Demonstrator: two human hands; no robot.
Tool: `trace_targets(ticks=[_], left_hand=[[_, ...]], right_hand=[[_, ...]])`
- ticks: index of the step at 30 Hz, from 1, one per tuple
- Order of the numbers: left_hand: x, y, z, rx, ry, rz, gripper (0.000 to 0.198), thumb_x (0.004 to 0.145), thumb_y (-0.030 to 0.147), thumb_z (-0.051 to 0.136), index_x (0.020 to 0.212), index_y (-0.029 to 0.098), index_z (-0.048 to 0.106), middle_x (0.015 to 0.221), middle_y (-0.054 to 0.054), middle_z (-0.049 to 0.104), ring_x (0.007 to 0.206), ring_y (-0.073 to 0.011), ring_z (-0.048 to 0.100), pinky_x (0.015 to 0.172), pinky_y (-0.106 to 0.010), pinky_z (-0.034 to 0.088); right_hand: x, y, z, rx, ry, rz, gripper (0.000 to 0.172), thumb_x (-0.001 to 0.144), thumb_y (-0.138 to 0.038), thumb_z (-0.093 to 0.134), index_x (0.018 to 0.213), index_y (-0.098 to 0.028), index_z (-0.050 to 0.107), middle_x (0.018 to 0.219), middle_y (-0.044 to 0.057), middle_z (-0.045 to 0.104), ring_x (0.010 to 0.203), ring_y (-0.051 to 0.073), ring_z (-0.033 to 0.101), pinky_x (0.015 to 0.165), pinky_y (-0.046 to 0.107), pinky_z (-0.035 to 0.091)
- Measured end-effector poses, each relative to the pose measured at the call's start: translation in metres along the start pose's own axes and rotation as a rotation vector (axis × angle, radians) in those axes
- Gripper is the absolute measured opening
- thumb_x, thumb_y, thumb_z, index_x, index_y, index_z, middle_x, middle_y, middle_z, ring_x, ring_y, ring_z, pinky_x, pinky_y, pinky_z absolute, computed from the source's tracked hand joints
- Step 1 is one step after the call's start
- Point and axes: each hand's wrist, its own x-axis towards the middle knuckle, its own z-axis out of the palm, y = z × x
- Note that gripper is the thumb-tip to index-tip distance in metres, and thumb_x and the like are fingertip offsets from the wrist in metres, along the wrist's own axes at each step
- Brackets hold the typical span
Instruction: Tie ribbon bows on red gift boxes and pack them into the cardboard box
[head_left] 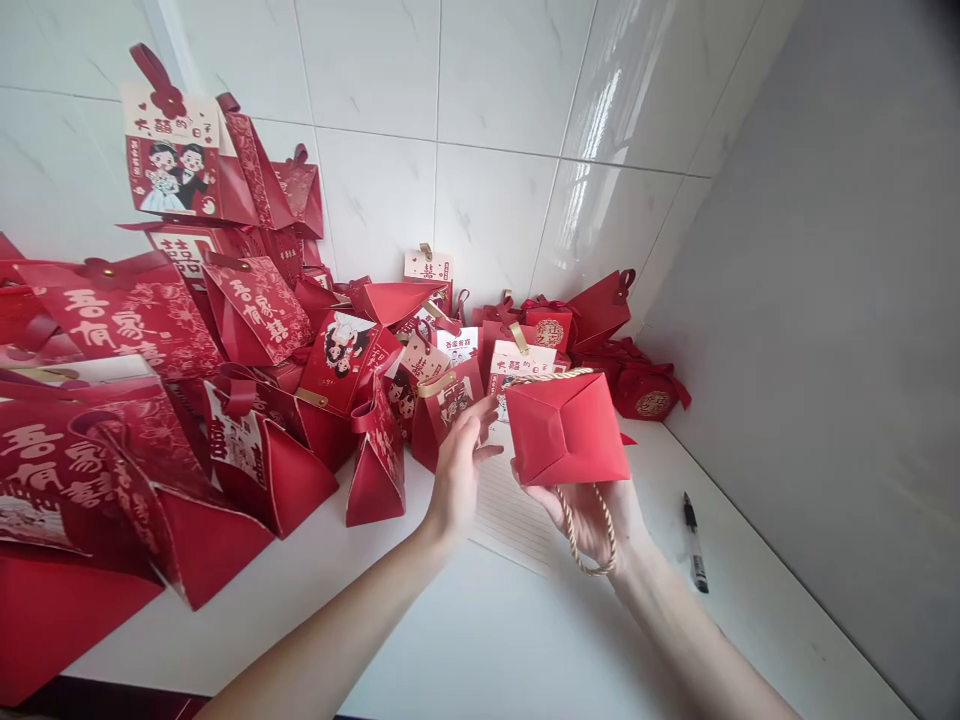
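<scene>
Red bag (570, 430) over table edge (225, 640)

Pile of red wedding gift bags (247, 330) crowding the white counter (480, 640) along the left and back, some stacked against the tiled wall (450, 100). Round red pouches (645, 390) sitting in the back corner. Black pen (695, 545) lying near the grey side wall (840, 300). Lined paper sheet (510, 515) lying flat on the counter.
</scene>
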Motion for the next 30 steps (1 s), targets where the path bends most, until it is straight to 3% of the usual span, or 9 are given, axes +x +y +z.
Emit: trace_targets(ticks=[5, 9, 13, 15, 20, 23, 25, 27, 30], left_hand=[[-0.007, -0.002, 0.001, 0.1, -0.064, 0.131, 0.041, 0.091, 0.04, 0.04, 0.125, 0.022, 0.054, 0.133, -0.007, 0.052, 0.126, -0.0247, 0.043, 0.096, -0.035, 0.043], [-0.013, 0.003, 0.002, 0.144, -0.117, 0.167, 0.045, 0.09, 0.042, 0.043, 0.132, 0.024, 0.047, 0.139, -0.007, 0.046, 0.129, -0.0261, 0.04, 0.101, -0.039, 0.041], [-0.018, 0.004, 0.006, 0.272, -0.195, 0.275, 0.088, 0.07, 0.037, 0.071, 0.144, 0.028, 0.024, 0.143, -0.01, 0.037, 0.128, -0.0314, 0.038, 0.1, -0.044, 0.042], [-0.018, 0.004, 0.008, 0.274, -0.183, 0.269, 0.094, 0.066, 0.034, 0.075, 0.144, 0.03, 0.022, 0.142, -0.011, 0.037, 0.126, -0.0316, 0.04, 0.098, -0.045, 0.045], [-0.011, 0.01, 0.007, 0.123, -0.071, 0.135, 0.047, 0.084, 0.04, 0.055, 0.128, 0.028, 0.044, 0.132, -0.006, 0.049, 0.12, -0.0241, 0.049, 0.099, -0.04, 0.044], [-0.008, 0.012, 0.004, 0.101, -0.055, 0.157, 0.046, 0.081, 0.044, 0.06, 0.12, 0.024, 0.048, 0.127, -0.007, 0.054, 0.118, -0.0245, 0.051, 0.1, -0.04, 0.043], [-0.006, 0.011, 0.002, 0.139, -0.04, 0.175, 0.05, 0.076, 0.043, 0.066, 0.118, 0.023, 0.049, 0.126, -0.008, 0.055, 0.118, -0.0251, 0.052, 0.101, -0.039, 0.042], [-0.002, 0.008, -0.001, 0.119, 0.02, 0.157, 0.043, 0.079, 0.045, 0.061, 0.115, 0.023, 0.052, 0.125, -0.008, 0.056, 0.117, -0.0246, 0.052, 0.099, -0.039, 0.043], [0.005, 0.002, -0.008, 0.039, 0.129, 0.156, 0.038, 0.089, 0.05, 0.043, 0.114, 0.024, 0.054, 0.126, -0.007, 0.055, 0.117, -0.0229, 0.053, 0.094, -0.038, 0.046]], right_hand=[[-0.002, 0.005, 0.002, 0.117, -0.032, 0.058, 0.041, 0.078, -0.058, 0.05, 0.104, -0.026, 0.051, 0.109, 0.007, 0.061, 0.103, 0.027, 0.058, 0.081, 0.05, 0.056], [-0.006, 0.004, 0.006, 0.268, 0.028, 0.097, 0.033, 0.081, -0.04, 0.055, 0.11, -0.024, 0.051, 0.104, 0.006, 0.063, 0.097, 0.024, 0.061, 0.077, 0.045, 0.058], [-0.008, 0.005, 0.01, 0.332, 0.058, 0.109, 0.031, 0.083, -0.038, 0.054, 0.11, -0.022, 0.054, 0.102, 0.007, 0.064, 0.091, 0.023, 0.063, 0.074, 0.041, 0.059], [-0.008, 0.005, 0.01, 0.317, 0.028, 0.129, 0.034, 0.083, -0.042, 0.054, 0.11, -0.021, 0.055, 0.1, 0.007, 0.065, 0.09, 0.023, 0.064, 0.074, 0.041, 0.059], [-0.008, 0.003, 0.009, 0.237, 0.06, 0.122, 0.032, 0.085, -0.044, 0.048, 0.107, -0.022, 0.057, 0.094, 0.005, 0.067, 0.087, 0.021, 0.065, 0.075, 0.041, 0.058], [-0.009, 0.006, 0.014, 0.172, 0.125, 0.133, 0.035, 0.084, -0.048, 0.047, 0.106, -0.022, 0.057, 0.089, 0.005, 0.068, 0.085, 0.022, 0.066, 0.074, 0.039, 0.058], [-0.01, 0.008, 0.018, 0.089, 0.146, 0.063, 0.041, 0.082, -0.054, 0.047, 0.107, -0.022, 0.056, 0.087, 0.005, 0.067, 0.083, 0.023, 0.065, 0.072, 0.038, 0.057], [-0.01, 0.009, 0.016, -0.086, 0.155, -0.104, 0.049, 0.08, -0.06, 0.047, 0.11, -0.022, 0.054, 0.087, 0.006, 0.065, 0.081, 0.024, 0.065, 0.07, 0.039, 0.057], [-0.008, 0.003, 0.001, -0.599, 0.167, -0.575, 0.06, 0.075, -0.06, 0.055, 0.121, -0.022, 0.047, 0.099, 0.009, 0.06, 0.086, 0.026, 0.061, 0.073, 0.043, 0.055]])
